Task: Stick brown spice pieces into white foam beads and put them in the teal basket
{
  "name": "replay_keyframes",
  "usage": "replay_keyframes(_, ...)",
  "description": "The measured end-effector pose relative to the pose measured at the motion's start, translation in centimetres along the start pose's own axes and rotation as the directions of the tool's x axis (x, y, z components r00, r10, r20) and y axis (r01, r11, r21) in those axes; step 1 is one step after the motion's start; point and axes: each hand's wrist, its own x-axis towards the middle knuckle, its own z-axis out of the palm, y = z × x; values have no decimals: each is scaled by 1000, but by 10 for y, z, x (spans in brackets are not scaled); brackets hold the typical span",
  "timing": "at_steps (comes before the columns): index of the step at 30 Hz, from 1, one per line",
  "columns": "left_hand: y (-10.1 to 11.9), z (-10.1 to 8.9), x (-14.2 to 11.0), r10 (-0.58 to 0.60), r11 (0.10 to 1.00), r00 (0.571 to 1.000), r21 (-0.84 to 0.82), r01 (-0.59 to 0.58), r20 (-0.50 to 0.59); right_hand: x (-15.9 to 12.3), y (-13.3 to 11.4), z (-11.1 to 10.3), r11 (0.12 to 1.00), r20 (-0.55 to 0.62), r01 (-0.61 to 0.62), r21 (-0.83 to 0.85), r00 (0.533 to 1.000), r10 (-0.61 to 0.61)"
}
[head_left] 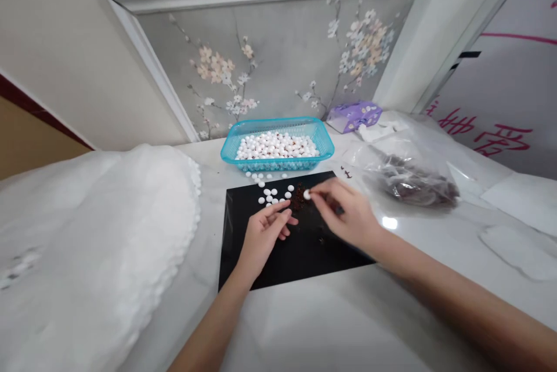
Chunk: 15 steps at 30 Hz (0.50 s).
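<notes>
A black mat (300, 256) lies on the white table, and both my hands are over it. My right hand (346, 212) pinches a small white bead (307, 194) between its fingertips, just above a little heap of dark red bits (298, 198). My left hand (265, 230) rests on the mat with its fingers curled in; whether it holds anything is hidden. Several loose white beads (272, 195) lie on the mat's far left part. Behind the mat stands a turquoise basket (326, 143) full of white beads.
A clear plastic bag (409, 180) with dark red contents lies to the right. A purple tissue pack (353, 115) sits at the back by the flowered wall panel. A big white fluffy heap (100, 233) fills the left side. White sheets (517, 198) lie far right.
</notes>
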Motion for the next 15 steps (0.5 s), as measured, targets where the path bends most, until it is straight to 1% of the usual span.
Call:
replay_keyframes(2, -1, -8, 3, 60, 995, 995, 82, -53, -80, 30, 13, -7, 995, -113, -21, -103, 993, 9)
replay_keyframes(3, -2, -12, 5, 101, 987, 988, 133, -85, -121, 47, 20, -11, 988, -133, -30, -149, 991, 10)
replay_keyframes(4, -4, -15, 6, 146, 976, 976, 184, -116, -159, 63, 27, -13, 982, -129, -30, -186, 992, 6)
replay_keyframes(6, -7, -21, 8, 228, 945, 948, 284, -160, -222, 87, 37, -16, 965, -57, -45, -259, 998, 31)
replay_keyframes(8, -11, -24, 9, 288, 899, 925, 402, -173, -247, 94, 39, -17, 955, -7, -78, -287, 997, 79)
replay_keyframes(10, -12, -24, 8, 338, 827, 911, 535, -170, -234, 81, 32, -15, 963, -3, -99, -252, 995, 102)
replay_keyframes(12, -12, -23, 7, 379, 746, 905, 643, -175, -193, 52, 20, -14, 981, 33, -99, -169, 994, 106)
replay_keyframes(13, -12, -22, 7, 387, 712, 906, 680, -174, -174, 35, 14, -14, 988, 110, -99, -122, 987, 113)
replay_keyframes(15, -10, -20, 7, 380, 665, 913, 730, -157, -149, 1, 2, -13, 993, 313, -105, -60, 942, 119)
